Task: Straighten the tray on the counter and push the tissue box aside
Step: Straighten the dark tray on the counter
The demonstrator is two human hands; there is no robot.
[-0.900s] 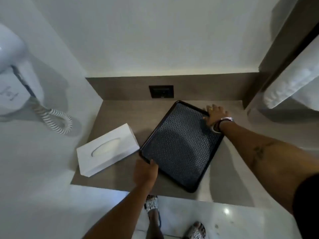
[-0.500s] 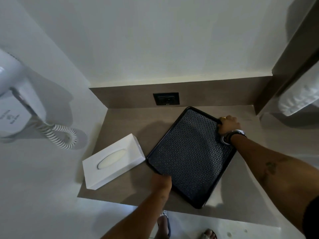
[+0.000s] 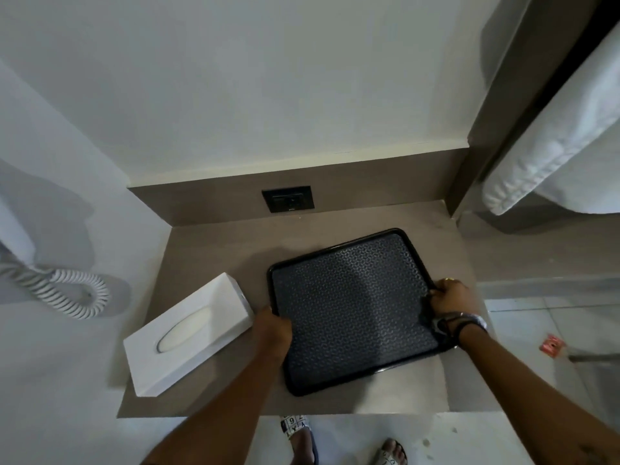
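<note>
A black rectangular tray (image 3: 352, 307) with a patterned inner surface lies on the brown counter (image 3: 214, 250), turned only slightly off square. My left hand (image 3: 273, 330) grips its left rim. My right hand (image 3: 449, 298), with bands on the wrist, grips its right rim. A white tissue box (image 3: 188, 333) lies at an angle on the counter's left side, its near corner just left of my left hand and apart from the tray.
A black wall socket (image 3: 288, 199) sits in the back panel. A white coiled cord (image 3: 67, 290) hangs on the left wall. White towels (image 3: 557, 156) hang at the upper right. My feet in sandals (image 3: 298, 434) stand below the counter's front edge.
Both hands have turned the tray from a steep diagonal to nearly square with the counter. My right hand slid from the far corner to the right rim. The tissue box has stayed in place.
</note>
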